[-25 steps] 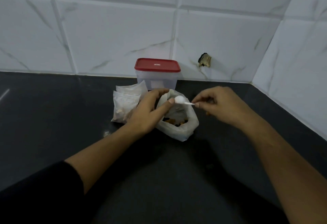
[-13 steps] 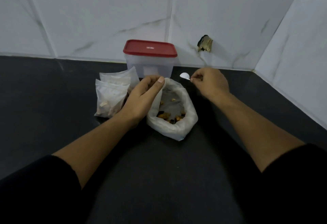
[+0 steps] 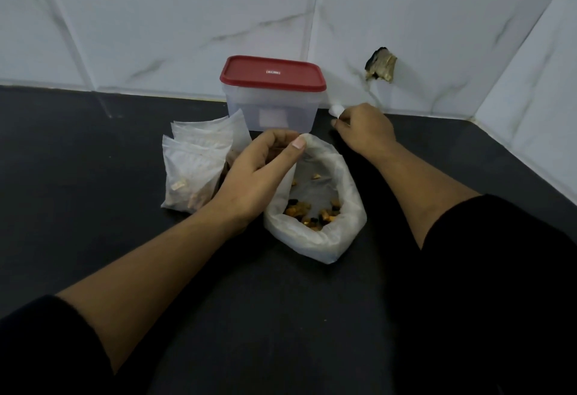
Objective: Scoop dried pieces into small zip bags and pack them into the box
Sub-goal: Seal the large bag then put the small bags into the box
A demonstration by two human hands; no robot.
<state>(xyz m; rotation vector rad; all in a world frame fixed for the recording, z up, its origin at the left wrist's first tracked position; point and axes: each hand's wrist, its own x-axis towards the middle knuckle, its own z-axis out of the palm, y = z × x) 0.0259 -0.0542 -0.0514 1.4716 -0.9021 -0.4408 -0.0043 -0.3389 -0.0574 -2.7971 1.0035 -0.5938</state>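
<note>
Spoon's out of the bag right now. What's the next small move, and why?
Probably bring the spoon in the right hand over the big bag and dip toward the pieces at its near end: the left hand holds the rim open, and the spoon sits beside the box.

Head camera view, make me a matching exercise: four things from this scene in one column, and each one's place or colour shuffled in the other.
1. box lid
2. white scoop
3. small zip bags
4. large bag

A. rim pinched by the left hand
B. red
C. piled beside the left hand
D. held in the right hand

Pairs: 1-B, 2-D, 3-C, 4-A
</note>
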